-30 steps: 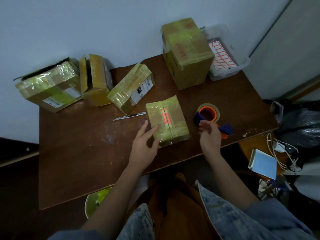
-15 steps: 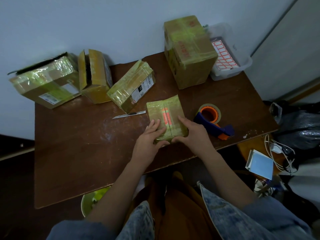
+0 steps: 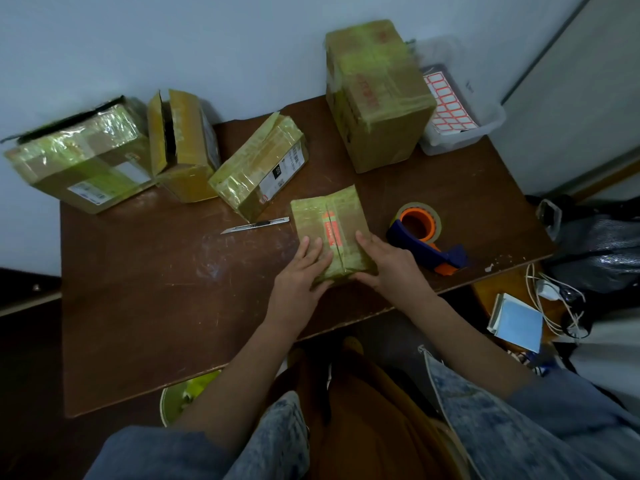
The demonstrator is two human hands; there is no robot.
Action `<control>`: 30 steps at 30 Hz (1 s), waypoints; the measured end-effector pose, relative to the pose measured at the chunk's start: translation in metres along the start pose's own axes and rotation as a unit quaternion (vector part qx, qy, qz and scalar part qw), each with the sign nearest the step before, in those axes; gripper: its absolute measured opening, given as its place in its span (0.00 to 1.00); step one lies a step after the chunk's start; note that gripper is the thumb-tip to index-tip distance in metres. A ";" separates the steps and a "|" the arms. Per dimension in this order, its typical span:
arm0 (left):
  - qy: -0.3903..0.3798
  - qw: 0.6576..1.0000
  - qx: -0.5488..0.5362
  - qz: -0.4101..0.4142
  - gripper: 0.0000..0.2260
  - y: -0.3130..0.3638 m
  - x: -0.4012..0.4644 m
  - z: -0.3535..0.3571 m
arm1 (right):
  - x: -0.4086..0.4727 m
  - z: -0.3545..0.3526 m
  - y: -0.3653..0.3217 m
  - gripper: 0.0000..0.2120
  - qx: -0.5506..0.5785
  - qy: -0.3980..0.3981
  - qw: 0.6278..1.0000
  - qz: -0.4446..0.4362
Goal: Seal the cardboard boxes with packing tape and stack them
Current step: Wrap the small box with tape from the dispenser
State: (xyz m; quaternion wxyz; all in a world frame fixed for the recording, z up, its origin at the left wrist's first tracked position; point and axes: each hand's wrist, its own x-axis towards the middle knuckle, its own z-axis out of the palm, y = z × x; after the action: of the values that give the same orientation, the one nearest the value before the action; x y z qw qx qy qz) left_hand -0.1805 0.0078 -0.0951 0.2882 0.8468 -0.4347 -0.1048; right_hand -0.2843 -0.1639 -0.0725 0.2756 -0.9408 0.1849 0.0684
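Small flat box [image 3: 330, 232]: on desk [image 3: 145, 306], near front edge, centre; tape dispenser [image 3: 424, 233] just beside on right, utility knife [image 3: 254, 225] just beside on left.
Surface: cardboard under glossy tape wrap, orange label strip along centre seam. Prob. light, stiff enough; film likely slippery, so best taken by both side edges w/ thumbs under near end, not by top face.
Orientation: lies flat, long axis running away from body toward wall, far end angled slightly left; seam follows same line.
Left hand [image 3: 299, 271]: fingers straight, flat on near-left top, thumb at near edge; presses, no curl round it.
Right hand [image 3: 388, 259]: fingers extended over near-right top and side; presses likewise.
Other boxes: tall taped box [image 3: 377, 98] at back right; open-flap box [image 3: 183, 147] and two taped ones at back left.
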 end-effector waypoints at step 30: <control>0.066 0.926 -0.101 -0.358 0.12 0.048 -0.009 -0.009 | -0.028 0.045 -0.012 0.04 0.130 0.229 0.940 0.218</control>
State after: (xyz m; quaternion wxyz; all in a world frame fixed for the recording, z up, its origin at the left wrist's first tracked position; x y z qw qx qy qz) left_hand -0.2148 -0.0033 -0.0610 0.3432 0.9176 -0.0697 -0.1879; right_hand -0.3067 -0.1214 -0.0984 0.3239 -0.8237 0.4509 -0.1152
